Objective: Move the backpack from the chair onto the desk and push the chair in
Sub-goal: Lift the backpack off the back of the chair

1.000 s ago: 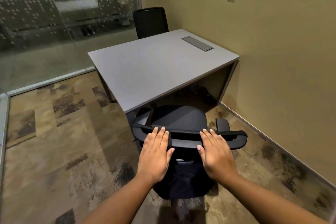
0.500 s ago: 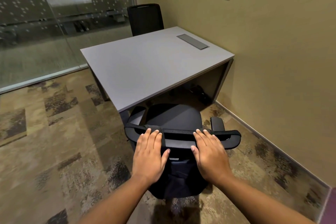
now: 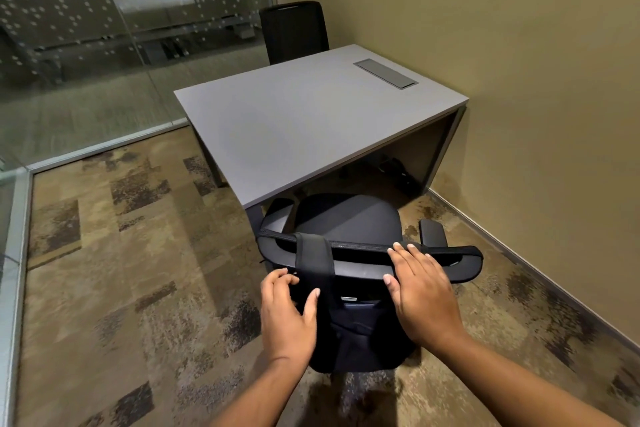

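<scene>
A black office chair [image 3: 346, 218] stands at the near edge of the grey desk [image 3: 311, 121], its seat partly under the top. A black backpack [image 3: 360, 340] hangs behind the chair's backrest [image 3: 460, 256], and its strap [image 3: 313, 250] is looped over the top rail. My left hand [image 3: 287, 315] is curled around the strap just below the rail. My right hand [image 3: 422, 295] lies flat on the top of the backrest with its fingers spread. The backpack's lower part is hidden behind my hands.
A second black chair [image 3: 294, 31] stands at the desk's far side. A metal cable cover [image 3: 385, 73] is set into the desktop. The yellow wall [image 3: 554, 114] runs close on the right, a glass partition [image 3: 121, 45] on the left. Cables [image 3: 398, 173] lie under the desk.
My left hand has slid down off the top of the backrest and closed around the backpack strap. My right hand stays flat on the backrest.
</scene>
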A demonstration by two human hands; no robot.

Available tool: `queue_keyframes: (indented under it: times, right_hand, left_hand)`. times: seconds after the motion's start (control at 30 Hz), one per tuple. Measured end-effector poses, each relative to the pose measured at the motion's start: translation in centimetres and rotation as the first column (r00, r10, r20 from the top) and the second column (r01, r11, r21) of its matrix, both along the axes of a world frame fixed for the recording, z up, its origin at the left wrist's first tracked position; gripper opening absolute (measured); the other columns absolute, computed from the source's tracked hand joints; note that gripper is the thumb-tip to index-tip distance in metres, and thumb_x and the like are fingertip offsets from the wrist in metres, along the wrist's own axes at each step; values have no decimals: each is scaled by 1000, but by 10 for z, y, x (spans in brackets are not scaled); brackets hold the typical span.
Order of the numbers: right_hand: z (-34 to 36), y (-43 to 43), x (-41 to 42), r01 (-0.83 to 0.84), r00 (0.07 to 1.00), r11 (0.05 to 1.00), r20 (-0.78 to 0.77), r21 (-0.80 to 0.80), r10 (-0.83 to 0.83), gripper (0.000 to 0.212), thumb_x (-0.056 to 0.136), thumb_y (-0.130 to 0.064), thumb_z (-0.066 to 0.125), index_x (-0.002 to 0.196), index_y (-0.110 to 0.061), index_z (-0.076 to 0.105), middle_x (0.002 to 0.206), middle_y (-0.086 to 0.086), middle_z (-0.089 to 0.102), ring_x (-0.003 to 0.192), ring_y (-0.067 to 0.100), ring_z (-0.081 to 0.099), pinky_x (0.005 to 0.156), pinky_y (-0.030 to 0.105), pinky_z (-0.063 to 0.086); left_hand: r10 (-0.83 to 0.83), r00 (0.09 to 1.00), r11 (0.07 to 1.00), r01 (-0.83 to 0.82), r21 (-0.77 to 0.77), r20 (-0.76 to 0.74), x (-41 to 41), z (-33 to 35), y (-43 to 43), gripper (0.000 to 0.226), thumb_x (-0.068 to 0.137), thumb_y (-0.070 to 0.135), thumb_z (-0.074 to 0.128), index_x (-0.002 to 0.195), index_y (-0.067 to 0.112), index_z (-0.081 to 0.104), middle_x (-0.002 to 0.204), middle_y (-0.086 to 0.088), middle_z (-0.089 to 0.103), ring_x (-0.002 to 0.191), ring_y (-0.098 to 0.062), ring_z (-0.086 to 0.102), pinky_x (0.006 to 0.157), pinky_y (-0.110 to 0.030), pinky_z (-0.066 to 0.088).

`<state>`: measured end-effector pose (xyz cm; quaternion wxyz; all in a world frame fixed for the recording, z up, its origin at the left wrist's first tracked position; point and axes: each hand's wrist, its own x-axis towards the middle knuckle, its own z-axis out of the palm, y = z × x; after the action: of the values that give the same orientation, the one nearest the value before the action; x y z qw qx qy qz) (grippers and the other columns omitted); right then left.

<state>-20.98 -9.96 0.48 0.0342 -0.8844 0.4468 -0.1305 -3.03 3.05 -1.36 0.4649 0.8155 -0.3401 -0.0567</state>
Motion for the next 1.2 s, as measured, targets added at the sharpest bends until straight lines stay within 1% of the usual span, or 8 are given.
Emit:
queue_keyframes:
  times: [0.13,0.27,0.4,0.53,0.73,0.93,1.07,1.2]
  right_hand:
    - [0,0,0,-1,1000,1000,-8,-1,1,54,97,-47,26,140,-20,45,146,-2,46,140,17,32,115,38,22]
    - [0,-1,-1,-5,1000,1000,3,3,5,55,97,-48,25,140,-20,45,146,-2,46,139,16,32,115,38,22]
    - [-2,-2,-4,-14,1000,1000,7,-5,14,54,97,-48,26,139,-20,46,146,-3,47,139,16,33,115,38,23]
    - [-1,-3,-8,-23,1000,1000,4,2,23,55,97,-49,24,139,-21,46,146,-3,46,139,15,32,115,36,20]
    - [0,-9,-15,-37,999,999,38,34,36,55,96,-50,25,140,-24,45,147,-6,44,139,12,31,115,37,21]
    - [1,-16,-19,-73,995,995,69,66,68,56,97,-53,21,141,-27,44,148,-10,42,139,9,31,114,36,22]
    - [1,-14,-19,-99,992,993,84,71,93,54,98,-51,21,141,-27,43,149,-10,41,139,5,28,114,34,20]
    - [2,-15,-19,-92,993,992,85,91,84,55,97,-53,20,141,-29,43,149,-12,39,137,-1,23,114,32,18]
  left_hand:
    - [-72,933,996,82,15,-352,1,-5,-2,36,81,20,78,109,19,54,106,7,61,94,-3,58,77,-11,41]
    - [-187,748,981,181,-75,-638,9,-12,-8,33,89,22,70,118,9,60,109,-1,70,103,-15,66,93,-33,52]
    - [-212,743,967,254,-26,-635,26,-6,-8,45,85,44,68,89,-1,65,79,-9,68,72,-23,61,67,-40,50]
    - [-327,650,916,396,-62,-686,34,4,-9,22,97,24,59,90,10,74,86,-5,77,79,-17,73,69,-29,56]
    - [-270,746,954,294,-63,-609,38,-8,2,51,92,40,62,55,7,52,54,1,50,52,-10,44,54,-29,34]
    - [-160,766,986,148,-71,-622,74,-39,17,84,76,72,61,64,-10,49,65,-33,62,59,-24,57,58,-49,53]
    - [-92,722,995,47,-85,-686,65,-19,29,78,77,66,63,56,-6,44,55,-12,55,54,-19,51,56,-31,42]
    - [-3,693,995,-67,-68,-721,52,3,39,55,92,30,64,49,18,31,48,2,29,48,-12,27,47,-27,20]
